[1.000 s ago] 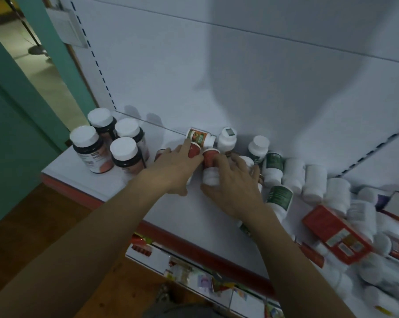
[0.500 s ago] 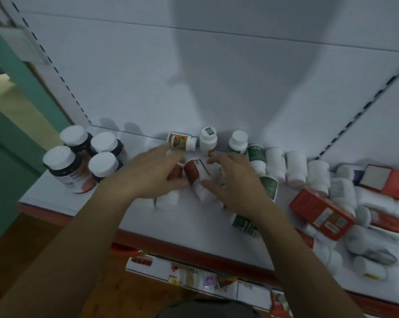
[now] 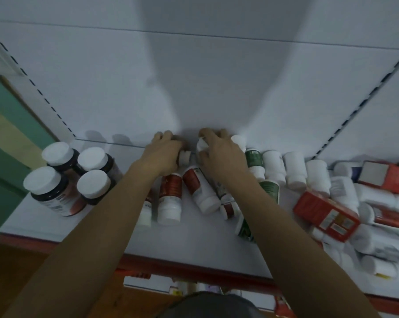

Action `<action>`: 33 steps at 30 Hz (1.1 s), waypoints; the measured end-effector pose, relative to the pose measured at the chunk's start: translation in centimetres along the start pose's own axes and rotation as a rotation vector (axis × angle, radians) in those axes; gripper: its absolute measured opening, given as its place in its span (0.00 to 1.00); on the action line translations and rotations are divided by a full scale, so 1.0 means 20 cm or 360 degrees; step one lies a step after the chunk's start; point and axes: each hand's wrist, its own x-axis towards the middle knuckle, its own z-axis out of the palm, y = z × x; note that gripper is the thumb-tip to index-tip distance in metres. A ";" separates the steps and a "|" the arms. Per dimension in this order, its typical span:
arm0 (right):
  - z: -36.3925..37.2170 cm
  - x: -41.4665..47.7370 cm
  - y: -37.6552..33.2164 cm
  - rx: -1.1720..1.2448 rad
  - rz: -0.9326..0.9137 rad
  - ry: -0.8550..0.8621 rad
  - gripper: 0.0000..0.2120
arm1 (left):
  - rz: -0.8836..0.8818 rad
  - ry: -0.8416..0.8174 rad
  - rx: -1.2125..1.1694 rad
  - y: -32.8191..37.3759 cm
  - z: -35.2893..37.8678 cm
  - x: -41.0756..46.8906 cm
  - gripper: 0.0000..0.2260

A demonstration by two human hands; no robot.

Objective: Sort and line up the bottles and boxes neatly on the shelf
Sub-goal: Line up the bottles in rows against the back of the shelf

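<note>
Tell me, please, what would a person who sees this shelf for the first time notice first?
First, the two hands: the left hand and right hand reach to the back of the white shelf, each closed on a small bottle. At the left stand four large dark bottles with white caps. At the right lies a jumble of white bottles with a red box on top.
</note>
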 end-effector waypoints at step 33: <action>-1.14 -1.16 1.31 0.0326 0.0822 0.1113 0.20 | 0.0757 0.0303 -0.1111 1.88 -0.08 -0.07 0.18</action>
